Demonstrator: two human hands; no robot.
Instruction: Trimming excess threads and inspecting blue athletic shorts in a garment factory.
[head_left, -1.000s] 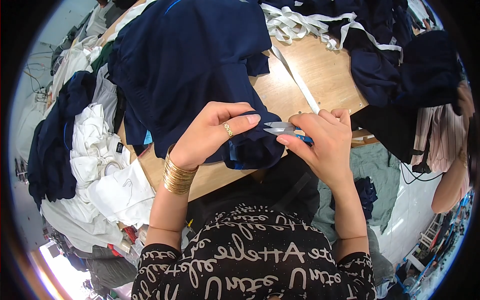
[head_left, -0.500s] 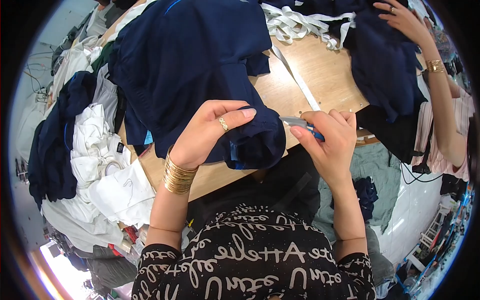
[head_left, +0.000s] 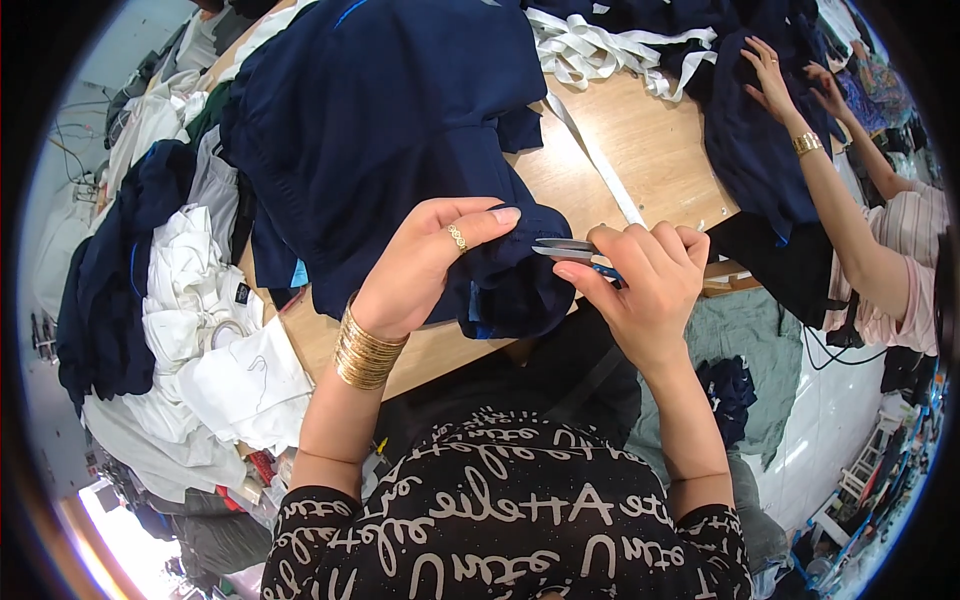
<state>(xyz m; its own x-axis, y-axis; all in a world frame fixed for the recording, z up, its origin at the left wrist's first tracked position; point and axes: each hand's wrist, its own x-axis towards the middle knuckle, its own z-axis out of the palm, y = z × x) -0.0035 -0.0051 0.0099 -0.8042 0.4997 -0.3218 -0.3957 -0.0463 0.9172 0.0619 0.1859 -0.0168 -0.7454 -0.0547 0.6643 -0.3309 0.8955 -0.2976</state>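
Note:
A navy blue garment (head_left: 400, 120) spreads over the wooden table in front of me. My left hand (head_left: 425, 255) pinches a gathered edge of it between thumb and fingers. In my right hand (head_left: 645, 275) is a pair of thread snips (head_left: 566, 246) with grey blades and a blue handle. The blades point left and lie over the garment's edge, a short way right of my left thumb. Whether they touch the cloth I cannot tell.
A white strap (head_left: 600, 165) crosses the wooden table (head_left: 665, 150) toward a heap of white strips (head_left: 590, 45). White clothes (head_left: 185, 320) pile up at the left. At the right, another person's hands (head_left: 775, 85) rest by a navy garment (head_left: 755, 150).
My right hand has moved left, bringing the snips over the garment's edge. My left hand has shifted slightly right. The other person's hands have moved, and a second one now shows.

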